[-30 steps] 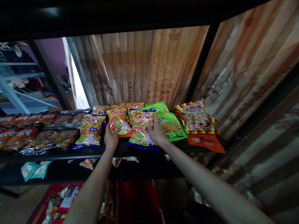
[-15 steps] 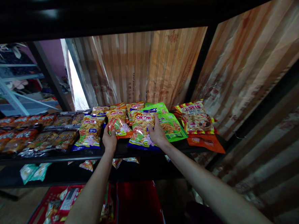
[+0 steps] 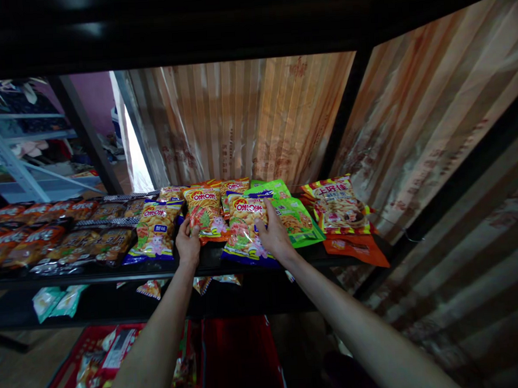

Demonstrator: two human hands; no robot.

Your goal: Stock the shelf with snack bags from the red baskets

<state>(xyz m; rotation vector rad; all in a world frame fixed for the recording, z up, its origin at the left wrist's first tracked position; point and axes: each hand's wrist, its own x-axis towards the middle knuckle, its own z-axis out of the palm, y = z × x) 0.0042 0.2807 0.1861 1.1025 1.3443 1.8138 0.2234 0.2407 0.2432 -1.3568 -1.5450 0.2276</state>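
Observation:
Both my arms reach up to a dark shelf (image 3: 210, 260) stocked with snack bags. My left hand (image 3: 188, 245) grips the lower left corner of an orange-and-red snack bag (image 3: 205, 212), fingers closed round its edge. My right hand (image 3: 274, 234) lies flat, fingers stretched, on the right side of a blue-edged snack bag (image 3: 246, 227) at the shelf front. Green snack bags (image 3: 293, 214) lie just right of that hand. Another blue-edged bag (image 3: 156, 229) lies left of my left hand.
Dark brown snack packs (image 3: 46, 239) fill the shelf's left part. A yellow-red bag (image 3: 337, 205) and an orange pack (image 3: 356, 249) lie at the right end. A lower shelf holds small packets (image 3: 55, 300). A red basket (image 3: 115, 361) of goods stands below. Corrugated sheets (image 3: 245, 118) form the back wall.
My left hand has pushed the orange-and-red bag slightly further back on the shelf. My right hand stays pressed on the blue-edged bag. The view has shifted a little downward.

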